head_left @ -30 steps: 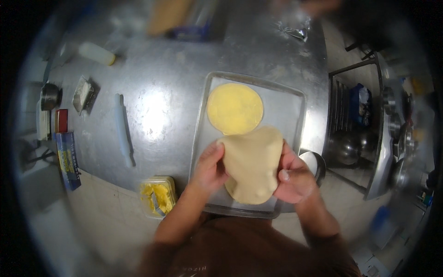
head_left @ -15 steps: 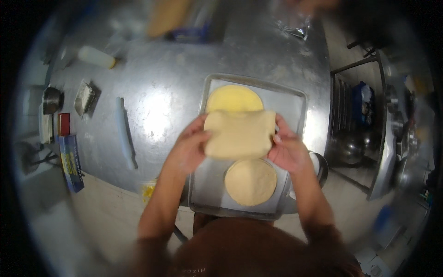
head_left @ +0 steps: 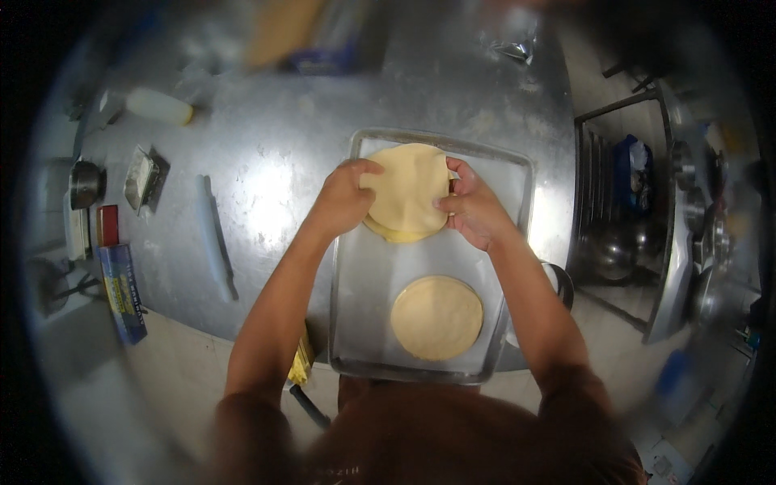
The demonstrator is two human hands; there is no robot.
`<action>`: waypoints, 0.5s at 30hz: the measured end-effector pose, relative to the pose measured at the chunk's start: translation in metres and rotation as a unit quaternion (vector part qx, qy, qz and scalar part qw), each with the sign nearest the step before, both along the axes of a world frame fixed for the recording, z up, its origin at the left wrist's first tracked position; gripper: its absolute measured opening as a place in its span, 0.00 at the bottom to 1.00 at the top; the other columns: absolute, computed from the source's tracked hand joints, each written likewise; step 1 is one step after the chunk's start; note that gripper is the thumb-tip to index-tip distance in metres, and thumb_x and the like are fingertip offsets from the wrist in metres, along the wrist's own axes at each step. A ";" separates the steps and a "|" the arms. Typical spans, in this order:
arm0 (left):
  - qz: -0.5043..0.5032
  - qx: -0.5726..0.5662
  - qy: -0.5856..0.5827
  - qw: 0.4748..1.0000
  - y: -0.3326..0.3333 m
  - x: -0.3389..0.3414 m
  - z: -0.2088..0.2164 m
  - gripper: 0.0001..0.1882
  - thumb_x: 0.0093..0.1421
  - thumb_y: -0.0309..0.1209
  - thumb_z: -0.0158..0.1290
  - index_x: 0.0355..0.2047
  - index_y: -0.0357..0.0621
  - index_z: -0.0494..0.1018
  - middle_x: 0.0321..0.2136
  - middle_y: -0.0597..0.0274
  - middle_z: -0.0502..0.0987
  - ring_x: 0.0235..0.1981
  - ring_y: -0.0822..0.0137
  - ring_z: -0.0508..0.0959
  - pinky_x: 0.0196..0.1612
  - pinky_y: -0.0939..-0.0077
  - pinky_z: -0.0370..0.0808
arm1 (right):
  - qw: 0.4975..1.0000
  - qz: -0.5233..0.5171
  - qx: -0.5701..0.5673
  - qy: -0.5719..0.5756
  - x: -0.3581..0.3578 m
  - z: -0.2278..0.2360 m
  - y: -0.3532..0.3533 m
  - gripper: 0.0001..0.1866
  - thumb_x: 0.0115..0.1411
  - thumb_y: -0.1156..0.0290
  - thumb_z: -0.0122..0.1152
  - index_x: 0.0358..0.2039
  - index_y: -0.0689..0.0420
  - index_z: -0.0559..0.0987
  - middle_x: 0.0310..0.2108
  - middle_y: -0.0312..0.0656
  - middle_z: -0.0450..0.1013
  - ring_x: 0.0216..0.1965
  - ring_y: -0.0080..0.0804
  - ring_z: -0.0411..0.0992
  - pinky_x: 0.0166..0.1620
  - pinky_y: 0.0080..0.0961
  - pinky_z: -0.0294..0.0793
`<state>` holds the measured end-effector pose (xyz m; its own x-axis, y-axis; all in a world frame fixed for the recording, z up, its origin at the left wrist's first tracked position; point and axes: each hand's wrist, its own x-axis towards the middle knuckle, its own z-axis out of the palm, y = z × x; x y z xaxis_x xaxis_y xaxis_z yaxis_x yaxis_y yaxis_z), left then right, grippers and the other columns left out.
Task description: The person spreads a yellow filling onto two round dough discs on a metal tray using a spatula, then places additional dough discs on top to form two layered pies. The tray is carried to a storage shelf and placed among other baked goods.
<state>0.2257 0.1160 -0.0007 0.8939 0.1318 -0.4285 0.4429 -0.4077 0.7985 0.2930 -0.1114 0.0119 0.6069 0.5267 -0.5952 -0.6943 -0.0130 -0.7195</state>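
Note:
Between my two hands is a thin, pale sheet of dough (head_left: 411, 182), lying over a yellow round (head_left: 404, 236) whose lower edge shows beneath it. My left hand (head_left: 349, 194) pinches the sheet's left edge between thumb and fingers. On the other side, my right hand (head_left: 470, 202) grips its right edge, thumb on top. Both rounds rest at the far end of a lined metal baking tray (head_left: 356, 267). Closer to me on that tray lies another round of dough (head_left: 437, 318), flat and untouched by either hand.
A light blue rolling pin (head_left: 214, 238) lies left of the tray on the metal table (head_left: 275, 105). Further left are a foil-wrap box (head_left: 123, 293), a metal bowl (head_left: 86, 184) and a pale bottle (head_left: 159, 107). A dark metal rack (head_left: 618, 303) stands at the right.
My hands have carried the dough sheet away from me, from the middle of the tray onto the yellow round. The near dough round has stayed in place.

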 end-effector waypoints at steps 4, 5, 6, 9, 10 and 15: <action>-0.026 0.057 -0.028 0.998 -0.004 -0.004 0.005 0.22 0.57 0.16 0.51 0.54 0.35 0.74 0.49 0.49 0.73 0.46 0.57 0.78 0.51 0.67 0.76 | 0.998 0.007 -0.059 -0.025 -0.005 0.000 0.002 0.38 0.57 0.87 0.55 0.69 0.57 0.58 0.52 0.46 0.70 0.53 0.39 0.74 0.48 0.37 0.83; -0.044 0.084 -0.042 0.995 -0.006 -0.005 0.007 0.22 0.57 0.17 0.52 0.54 0.35 0.74 0.49 0.48 0.72 0.46 0.56 0.78 0.52 0.66 0.77 | 0.996 0.006 -0.079 -0.033 -0.006 0.001 0.003 0.38 0.57 0.87 0.55 0.69 0.57 0.59 0.51 0.46 0.70 0.53 0.39 0.74 0.47 0.36 0.83; -0.058 0.111 -0.031 0.992 -0.008 -0.007 0.009 0.22 0.57 0.17 0.53 0.53 0.35 0.74 0.49 0.47 0.72 0.47 0.54 0.78 0.52 0.65 0.77 | 0.994 0.008 -0.102 -0.037 -0.008 0.001 0.003 0.38 0.57 0.87 0.54 0.69 0.57 0.59 0.51 0.46 0.70 0.53 0.38 0.74 0.46 0.36 0.83; -0.084 0.212 -0.040 0.973 -0.015 -0.015 0.012 0.22 0.56 0.20 0.58 0.53 0.37 0.75 0.48 0.46 0.72 0.50 0.49 0.76 0.54 0.60 0.76 | 0.943 0.064 -0.248 -0.212 -0.013 0.002 -0.002 0.35 0.56 0.87 0.56 0.66 0.58 0.66 0.49 0.46 0.71 0.55 0.44 0.73 0.50 0.40 0.81; -0.100 0.259 -0.060 0.959 -0.017 -0.018 0.012 0.24 0.55 0.22 0.60 0.54 0.38 0.75 0.49 0.47 0.73 0.51 0.49 0.76 0.55 0.58 0.75 | 0.897 0.086 -0.316 -0.298 -0.015 0.001 -0.004 0.34 0.56 0.86 0.58 0.64 0.57 0.67 0.49 0.46 0.71 0.55 0.45 0.72 0.53 0.42 0.78; -0.224 0.315 -0.244 0.889 -0.025 -0.010 -0.002 0.32 0.51 0.32 0.67 0.58 0.42 0.72 0.59 0.54 0.70 0.59 0.53 0.73 0.62 0.54 0.71 | 0.669 0.182 -0.405 -0.596 -0.023 -0.013 -0.004 0.31 0.55 0.75 0.67 0.62 0.54 0.73 0.58 0.46 0.70 0.62 0.46 0.67 0.66 0.52 0.59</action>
<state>0.2158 0.0912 -0.0028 0.9764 -0.2079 0.0584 -0.2136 -0.8904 0.4020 0.2698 -0.1151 -0.0012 0.8243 0.5659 0.0189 0.5219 -0.7464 -0.4130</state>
